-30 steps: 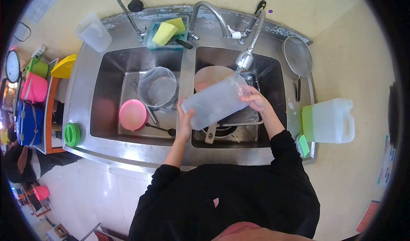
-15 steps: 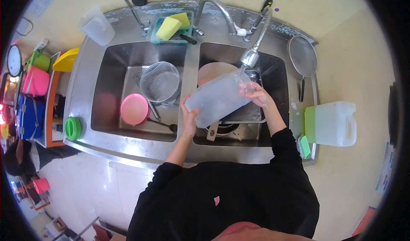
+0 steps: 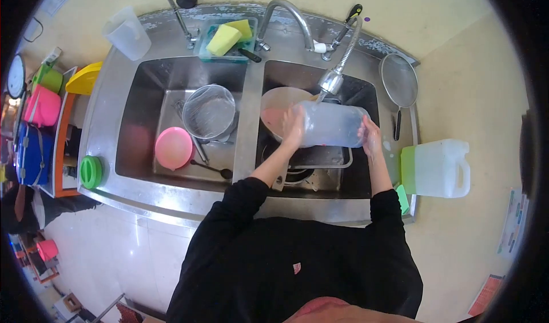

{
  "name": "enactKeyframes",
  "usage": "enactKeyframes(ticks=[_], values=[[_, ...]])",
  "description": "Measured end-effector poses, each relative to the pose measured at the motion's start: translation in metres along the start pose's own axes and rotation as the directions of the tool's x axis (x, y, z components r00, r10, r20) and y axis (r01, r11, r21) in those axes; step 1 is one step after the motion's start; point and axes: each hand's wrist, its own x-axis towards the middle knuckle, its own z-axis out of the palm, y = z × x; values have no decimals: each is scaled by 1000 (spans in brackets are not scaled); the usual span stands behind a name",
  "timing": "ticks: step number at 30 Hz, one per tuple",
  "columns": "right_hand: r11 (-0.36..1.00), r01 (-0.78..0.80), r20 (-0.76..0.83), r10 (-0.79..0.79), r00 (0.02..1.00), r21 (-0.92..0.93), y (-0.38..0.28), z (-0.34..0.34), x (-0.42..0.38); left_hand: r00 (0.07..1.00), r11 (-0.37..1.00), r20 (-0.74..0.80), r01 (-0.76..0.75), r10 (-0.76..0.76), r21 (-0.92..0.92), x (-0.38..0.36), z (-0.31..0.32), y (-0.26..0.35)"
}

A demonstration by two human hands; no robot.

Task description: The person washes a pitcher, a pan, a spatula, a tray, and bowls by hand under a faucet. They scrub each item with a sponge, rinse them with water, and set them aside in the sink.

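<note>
I hold a translucent plastic container (image 3: 333, 125) sideways over the right sink basin (image 3: 366, 94), just below the flexible spray faucet head (image 3: 331, 81). My left hand (image 3: 294, 126) grips its left end. My right hand (image 3: 369, 136) grips its right end. Under the container lie a pink plate (image 3: 275, 102) and a metal tray (image 3: 320, 158).
The left basin (image 3: 143, 94) holds a clear bowl (image 3: 209, 112), a pink lid (image 3: 173, 148) and a ladle (image 3: 213, 169). Sponges (image 3: 224, 38) sit in a tray behind. A strainer (image 3: 398, 81) and a white jug (image 3: 437, 168) stand on the right, a measuring jug (image 3: 126, 34) at back left.
The container has swung from a tilt to nearly level and shifted right under the faucet. My left hand moved up to its left end, my right hand slid to its right end.
</note>
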Motion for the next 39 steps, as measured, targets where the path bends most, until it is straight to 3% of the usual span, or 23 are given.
enactKeyframes(ticks=[3,6,9,12,15,18,20,22,27,29,30,32,33,36,39], values=[[993,81,-61,-86,994,-81,-7,-7,-6,966,970,-98,-232,239,75,-21,22,0],[956,202,-30,-213,977,-210,-11,1,-15,991,998,119,62,-61,1,-17,9,-8],[825,389,103,-382,919,-410,-23,27,-26,996,979,79,67,-52,-195,-6,1,-48],[531,554,269,-521,810,-641,-14,50,-41,952,868,69,301,-299,-394,-15,-13,-34],[96,735,559,-586,587,-671,-8,84,-63,780,538,459,626,-425,-565,-25,-10,2],[-94,815,703,-569,427,-571,0,115,-84,757,289,649,639,-74,-713,-45,-19,47],[-217,824,788,-493,370,-523,11,118,-88,773,287,633,613,-27,-736,-46,-19,46],[-236,824,815,-432,385,-515,15,121,-90,796,277,605,584,-13,-763,-48,-19,48],[-89,881,850,-321,417,-465,15,128,-94,809,224,588,574,-10,-787,-36,-19,22],[16,889,838,-327,437,-458,20,127,-89,813,223,582,567,0,-793,-35,-23,21],[166,855,832,-201,518,-492,20,126,-84,817,223,577,562,5,-797,-37,-25,24],[429,700,797,83,598,-570,15,127,-67,817,141,575,574,-33,-807,-42,-27,26],[400,610,729,347,590,-684,9,130,-55,816,98,576,579,-51,-810,-44,-27,26],[582,333,622,410,668,-742,-9,130,-49,765,159,635,644,-109,-748,-45,-26,15],[701,66,536,478,696,-710,-20,130,-49,651,286,665,759,-366,-585,-56,-18,7]])
